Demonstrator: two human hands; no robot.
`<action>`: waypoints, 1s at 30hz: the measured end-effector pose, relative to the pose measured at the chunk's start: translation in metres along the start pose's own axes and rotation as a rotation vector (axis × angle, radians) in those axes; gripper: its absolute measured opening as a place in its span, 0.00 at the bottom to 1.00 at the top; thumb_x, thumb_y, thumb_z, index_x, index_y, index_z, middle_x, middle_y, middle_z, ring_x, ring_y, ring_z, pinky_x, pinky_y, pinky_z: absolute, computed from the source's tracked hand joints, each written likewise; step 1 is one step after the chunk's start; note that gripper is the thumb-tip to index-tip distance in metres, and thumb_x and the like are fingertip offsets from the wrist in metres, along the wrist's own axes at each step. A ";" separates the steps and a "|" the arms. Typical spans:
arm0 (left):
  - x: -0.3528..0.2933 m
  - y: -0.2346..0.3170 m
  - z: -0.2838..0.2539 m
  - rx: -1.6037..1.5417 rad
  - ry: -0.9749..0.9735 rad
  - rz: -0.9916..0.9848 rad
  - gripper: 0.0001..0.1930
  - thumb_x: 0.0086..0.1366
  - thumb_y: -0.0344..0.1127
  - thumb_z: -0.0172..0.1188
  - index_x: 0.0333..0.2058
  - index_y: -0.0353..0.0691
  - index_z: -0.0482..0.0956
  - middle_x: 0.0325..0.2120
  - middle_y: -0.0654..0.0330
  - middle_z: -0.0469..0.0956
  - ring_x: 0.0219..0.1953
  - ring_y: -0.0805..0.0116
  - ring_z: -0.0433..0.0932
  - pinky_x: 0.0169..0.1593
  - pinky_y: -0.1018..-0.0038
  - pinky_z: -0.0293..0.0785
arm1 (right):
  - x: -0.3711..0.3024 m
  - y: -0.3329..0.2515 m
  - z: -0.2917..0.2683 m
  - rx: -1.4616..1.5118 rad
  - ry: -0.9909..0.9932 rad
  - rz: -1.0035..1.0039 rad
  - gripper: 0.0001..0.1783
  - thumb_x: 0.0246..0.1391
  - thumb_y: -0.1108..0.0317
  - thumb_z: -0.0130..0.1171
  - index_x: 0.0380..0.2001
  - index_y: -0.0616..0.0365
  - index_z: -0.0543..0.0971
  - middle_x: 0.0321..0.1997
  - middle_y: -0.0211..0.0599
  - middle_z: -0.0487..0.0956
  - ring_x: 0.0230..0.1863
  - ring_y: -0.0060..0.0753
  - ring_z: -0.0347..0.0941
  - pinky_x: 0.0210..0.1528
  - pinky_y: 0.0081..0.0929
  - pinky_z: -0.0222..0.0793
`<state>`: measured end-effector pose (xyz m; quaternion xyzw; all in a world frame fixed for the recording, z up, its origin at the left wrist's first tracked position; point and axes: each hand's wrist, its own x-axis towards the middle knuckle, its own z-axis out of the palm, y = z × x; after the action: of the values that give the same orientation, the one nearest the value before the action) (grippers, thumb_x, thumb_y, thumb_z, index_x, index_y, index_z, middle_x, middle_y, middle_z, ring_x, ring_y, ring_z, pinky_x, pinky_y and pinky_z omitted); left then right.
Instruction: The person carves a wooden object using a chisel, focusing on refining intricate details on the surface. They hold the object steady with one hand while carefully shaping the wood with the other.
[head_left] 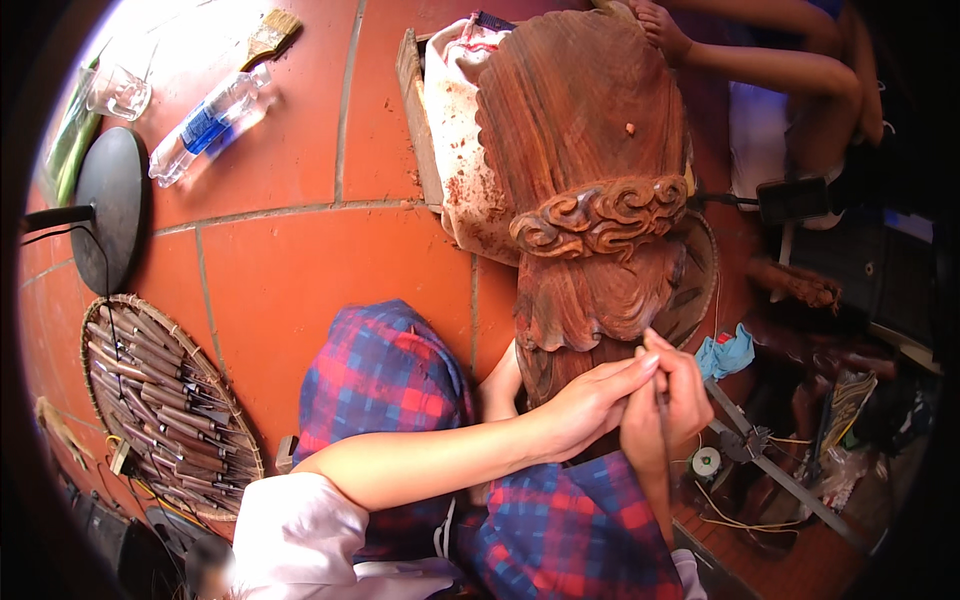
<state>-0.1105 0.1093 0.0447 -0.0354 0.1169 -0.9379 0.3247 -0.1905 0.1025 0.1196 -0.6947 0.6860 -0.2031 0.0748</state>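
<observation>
Well, from far away I look down on one big brown wood carving [580, 110], right in front of the two knees. It has one thick band [600, 218] of curls across its middle and wavy cuts below that. Two bare hands are close together at its near end. The fingers of the right hand [685, 400] are closed around one thin dark tool [661, 400]. The left hand [590, 400] is just beside it, with its fingertips near the tool, but I can't tell if those fingers pinch it.

I count two round baskets. One basket [258, 455] sits on the left, full of wooden-handled tools [165, 410], too many for me to count. The second basket [713, 270] peeks out from under the carving. Under the carving's left side I see one white sack [470, 190] with brown crumbs on it, and one wooden box [413, 110].

On the red tile floor [300, 270], far left, are one clear bottle [205, 125], one clear cup [120, 95], one brush [272, 38] and one round black base [120, 205]. To the right I find one crumpled blue cloth [732, 352] and one white spool [706, 462]. One other person's arm [770, 70] reaches the carving's far end.
</observation>
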 end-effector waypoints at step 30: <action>-0.007 0.014 0.007 0.066 0.027 0.026 0.21 0.74 0.48 0.44 0.52 0.36 0.69 0.48 0.61 0.73 0.51 0.75 0.71 0.57 0.73 0.66 | 0.014 -0.005 -0.002 0.121 -0.098 0.028 0.05 0.48 0.82 0.58 0.31 0.66 0.78 0.33 0.48 0.82 0.37 0.42 0.82 0.40 0.30 0.76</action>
<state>-0.0952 0.1014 0.0481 -0.0108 0.0909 -0.9373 0.3364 -0.1874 0.0893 0.1258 -0.6884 0.6775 -0.2089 0.1532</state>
